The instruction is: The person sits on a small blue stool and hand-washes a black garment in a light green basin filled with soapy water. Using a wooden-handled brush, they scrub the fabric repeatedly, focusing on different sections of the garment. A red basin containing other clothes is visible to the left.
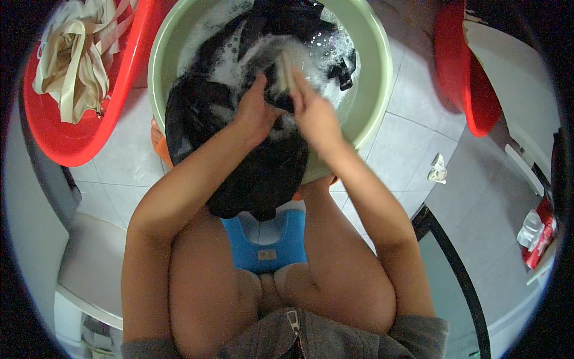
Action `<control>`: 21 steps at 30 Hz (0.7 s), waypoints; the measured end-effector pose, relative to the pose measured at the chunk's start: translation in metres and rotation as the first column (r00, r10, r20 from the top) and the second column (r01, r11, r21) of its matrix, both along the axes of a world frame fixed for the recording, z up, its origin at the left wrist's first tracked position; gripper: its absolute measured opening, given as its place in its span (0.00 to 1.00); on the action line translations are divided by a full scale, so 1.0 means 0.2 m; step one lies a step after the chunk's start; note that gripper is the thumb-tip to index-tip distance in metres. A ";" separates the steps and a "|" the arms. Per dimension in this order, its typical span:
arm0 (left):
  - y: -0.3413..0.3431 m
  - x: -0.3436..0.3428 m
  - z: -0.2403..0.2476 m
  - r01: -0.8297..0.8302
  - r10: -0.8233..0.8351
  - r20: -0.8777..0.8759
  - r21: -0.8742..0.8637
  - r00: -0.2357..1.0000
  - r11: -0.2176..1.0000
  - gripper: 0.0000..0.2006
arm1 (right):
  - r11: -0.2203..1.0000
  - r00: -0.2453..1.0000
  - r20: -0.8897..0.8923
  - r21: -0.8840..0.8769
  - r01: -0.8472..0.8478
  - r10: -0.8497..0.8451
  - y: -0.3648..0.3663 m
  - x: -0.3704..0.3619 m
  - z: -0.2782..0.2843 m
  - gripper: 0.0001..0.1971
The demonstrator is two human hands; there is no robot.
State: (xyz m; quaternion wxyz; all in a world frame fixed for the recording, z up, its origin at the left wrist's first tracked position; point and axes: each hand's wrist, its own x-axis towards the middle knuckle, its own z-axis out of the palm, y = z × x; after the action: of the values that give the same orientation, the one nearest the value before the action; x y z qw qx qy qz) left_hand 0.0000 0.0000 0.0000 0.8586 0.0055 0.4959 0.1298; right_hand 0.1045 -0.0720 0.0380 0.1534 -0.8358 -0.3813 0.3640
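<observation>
A pale green basin [383, 66] in front of me holds soapy water with white suds [224, 64]. A soaked black garment [254, 173] lies in it and hangs over the near rim between my knees. My left hand [256, 112] grips the black cloth, thumb up, near the basin's middle. My right hand [314, 116] is closed round a pale scrubbing brush [287, 70], which rests against the cloth. Motion smears the brush and the right fingers, so the bristles cannot be made out.
A red basin [72, 152] with cream fabric [78, 66] stands at the far left. Another red basin [472, 90] is at the right. A blue stool [263, 258] shows between my legs. Crumpled white stuff [438, 169] lies on the grey tiles [397, 143].
</observation>
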 end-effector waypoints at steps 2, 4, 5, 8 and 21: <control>0.01 0.00 0.04 -0.003 0.001 0.028 0.044 1.000 0.999 0.23 | 1.000 0.998 0.054 0.027 0.012 -0.014 0.05 0.02 -0.01 0.23; 0.07 -0.01 0.00 0.029 -0.027 -0.015 0.078 1.000 0.997 0.23 | 0.991 0.998 -0.049 0.128 0.046 -0.040 0.04 -0.02 -0.04 0.24; 0.07 -0.01 -0.02 0.035 -0.032 -0.033 0.077 0.999 0.996 0.23 | 0.986 0.994 -0.098 0.160 0.056 -0.040 -0.01 -0.05 -0.03 0.25; 0.03 -0.05 -0.08 -0.048 0.045 -0.089 -0.027 0.995 0.998 0.24 | 0.999 0.978 -0.208 -0.027 0.023 -0.028 -0.10 -0.17 0.18 0.25; 0.01 -0.05 -0.01 0.069 -0.069 -0.049 -0.020 0.996 0.997 0.26 | 0.992 0.975 -0.221 -0.123 -0.016 -0.012 -0.12 -0.12 0.20 0.26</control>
State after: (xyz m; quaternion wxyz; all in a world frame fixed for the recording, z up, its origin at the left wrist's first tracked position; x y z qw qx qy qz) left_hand -0.0091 0.0019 -0.0017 0.8501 0.0181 0.5176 0.0955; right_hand 0.0801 -0.0954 0.0782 0.1422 -0.7976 -0.3395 0.4778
